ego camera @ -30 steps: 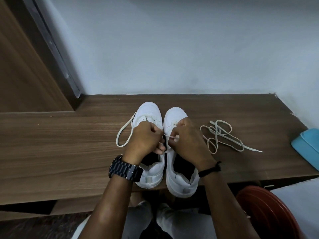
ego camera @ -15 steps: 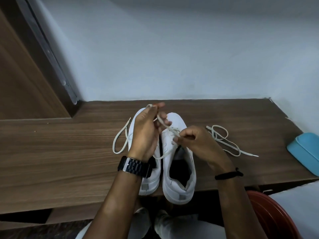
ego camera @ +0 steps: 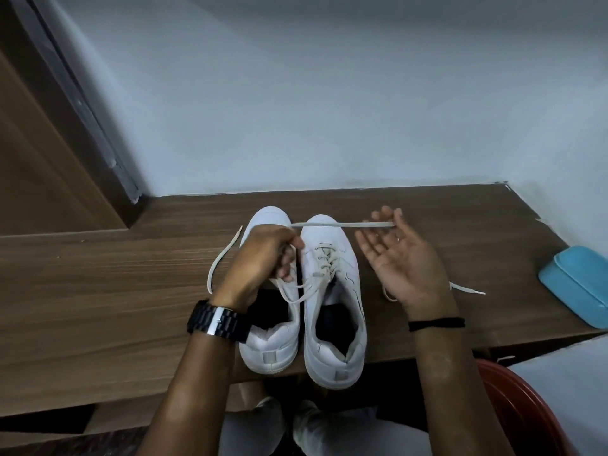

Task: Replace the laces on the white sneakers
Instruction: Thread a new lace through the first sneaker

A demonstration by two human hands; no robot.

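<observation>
Here, two white sneakers (ego camera: 302, 291) stand side by side on the wooden counter (ego camera: 115, 291), toes toward twelve o'clock. The left hand (ego camera: 260, 258) pinches the lace (ego camera: 342, 224), which runs taut toward three o'clock across the open, palm-up right hand (ego camera: 394, 258). The lace looks light, limp and flat; best pinched near its stiff tip for threading.

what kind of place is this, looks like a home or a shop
Probably a home: a wooden shelf set against a plain painted wall, a wooden door frame beside it, and a red plastic stool near the person's knees.
</observation>
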